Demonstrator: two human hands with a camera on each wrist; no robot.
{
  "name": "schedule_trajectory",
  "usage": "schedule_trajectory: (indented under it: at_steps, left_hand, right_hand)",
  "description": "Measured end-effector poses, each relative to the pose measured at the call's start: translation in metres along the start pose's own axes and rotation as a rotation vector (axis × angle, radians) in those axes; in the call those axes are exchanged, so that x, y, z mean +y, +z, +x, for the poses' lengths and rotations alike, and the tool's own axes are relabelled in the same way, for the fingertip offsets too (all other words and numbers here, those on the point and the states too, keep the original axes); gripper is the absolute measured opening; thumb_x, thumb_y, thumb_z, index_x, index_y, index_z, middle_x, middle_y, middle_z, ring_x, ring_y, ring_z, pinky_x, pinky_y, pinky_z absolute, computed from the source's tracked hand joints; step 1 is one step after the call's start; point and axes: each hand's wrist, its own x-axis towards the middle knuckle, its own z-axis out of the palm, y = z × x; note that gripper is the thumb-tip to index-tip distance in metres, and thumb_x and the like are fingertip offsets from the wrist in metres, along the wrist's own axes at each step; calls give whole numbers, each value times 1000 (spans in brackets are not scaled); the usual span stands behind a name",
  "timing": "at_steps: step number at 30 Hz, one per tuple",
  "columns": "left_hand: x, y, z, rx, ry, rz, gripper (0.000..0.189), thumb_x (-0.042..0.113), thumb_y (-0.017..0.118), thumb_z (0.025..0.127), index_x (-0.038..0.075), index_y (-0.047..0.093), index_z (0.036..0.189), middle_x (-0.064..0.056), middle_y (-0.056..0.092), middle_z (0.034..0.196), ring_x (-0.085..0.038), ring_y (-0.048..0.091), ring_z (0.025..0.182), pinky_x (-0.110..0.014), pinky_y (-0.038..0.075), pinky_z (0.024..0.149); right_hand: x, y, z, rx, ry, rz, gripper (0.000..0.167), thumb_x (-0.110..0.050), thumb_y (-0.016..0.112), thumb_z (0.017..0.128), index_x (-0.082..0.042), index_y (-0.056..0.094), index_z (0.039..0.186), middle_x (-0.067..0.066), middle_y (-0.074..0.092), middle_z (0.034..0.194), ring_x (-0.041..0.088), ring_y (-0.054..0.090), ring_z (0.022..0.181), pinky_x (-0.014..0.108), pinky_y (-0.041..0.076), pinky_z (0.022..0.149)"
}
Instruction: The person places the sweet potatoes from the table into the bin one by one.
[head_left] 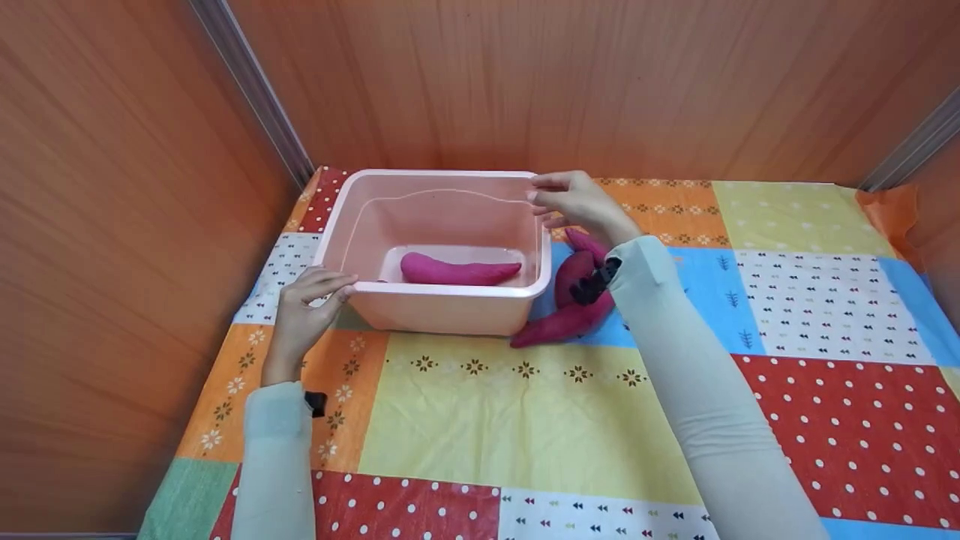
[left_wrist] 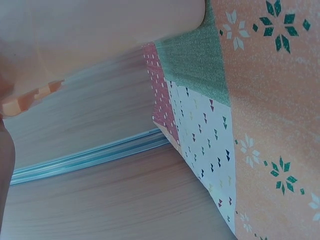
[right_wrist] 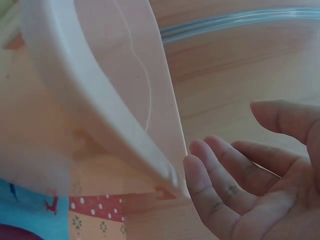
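A pale pink plastic tub point(head_left: 442, 311) stands upright with one magenta sweet potato point(head_left: 457, 271) lying along its floor. At the tub's front left corner, my left hand point(head_left: 304, 307) grips the rim between thumb and fingers. My right hand point(head_left: 581, 202) is at the back right corner, its relaxed fingers point(right_wrist: 230, 192) spread apart and its thumb well away from them. Those fingertips are right at the rim in the right wrist view. Below that hand, several sweet potatoes point(head_left: 559, 324) lie in a pile against the tub's right side, partly hidden by the wrist.
A patchwork-patterned cloth point(head_left: 525, 420) covers the table. Wood-grain panels point(head_left: 480, 90) rise behind the tub and on the left point(head_left: 112, 262), meeting at a metal corner strip point(head_left: 255, 90). An orange piece point(head_left: 892, 217) lies at the far right edge.
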Motion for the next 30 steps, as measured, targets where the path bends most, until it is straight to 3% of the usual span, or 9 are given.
schedule_trajectory:
  at_steps: [4, 10, 14, 18, 23, 25, 30]
  left_hand:
    - [-2, 1, 0, -2, -4, -15, 21, 9, 74, 83, 10, 76, 104, -10, 74, 102, -13, 60, 105, -20, 33, 110]
    - [-4, 0, 0, -5, 3, 5, 23, 8, 73, 83, 8, 75, 105, -9, 74, 103, -5, 58, 108, -16, 37, 105]
    - [-5, -1, 0, 2, 29, 16, 23, 6, 74, 82, 8, 75, 106, -10, 74, 103, -14, 61, 107, -15, 36, 106]
    - [1, -1, -2, 16, 30, 7, 23, 3, 73, 82, 6, 75, 104, -13, 74, 101, -13, 60, 105, -12, 36, 104]
    - [-4, 0, -1, 38, 90, -20, 21, -3, 74, 79, 1, 75, 100, -17, 73, 97, -6, 60, 100, -16, 38, 102]
    - [-5, 0, 0, 41, 113, -25, 20, -4, 74, 79, 0, 75, 99, -19, 73, 96, -3, 59, 99, -19, 38, 103]
    - [-5, 0, 0, 25, 74, -33, 21, 2, 73, 82, 3, 75, 102, -15, 73, 99, -2, 59, 101, -18, 36, 106]
  right_hand:
    - [8, -8, -6, 23, -9, 26, 59, -33, 64, 92, -12, 44, 144, 11, 55, 137, 25, 59, 117, 38, 53, 94]
    - [26, -21, -15, 53, 22, 75, 56, -32, 61, 94, -15, 44, 144, 8, 52, 140, 24, 55, 121, 38, 50, 98]
    - [39, -28, -18, 56, 45, 109, 58, -31, 60, 95, -13, 40, 146, 9, 48, 144, 26, 52, 125, 38, 49, 100]
    - [53, -35, -20, 55, 39, 100, 58, -32, 57, 96, -10, 38, 147, 11, 47, 145, 26, 51, 126, 34, 51, 97]
    - [73, -45, -25, 63, 4, 69, 58, -32, 56, 97, -8, 37, 147, 14, 46, 145, 28, 51, 127, 27, 53, 89]
    - [81, -50, -27, 68, -5, 60, 59, -33, 56, 97, -9, 37, 148, 15, 46, 145, 28, 50, 127, 29, 52, 92]
    - [101, -61, -34, 73, 25, 89, 63, -35, 57, 96, -10, 33, 149, 15, 43, 148, 32, 45, 132, 48, 41, 107]
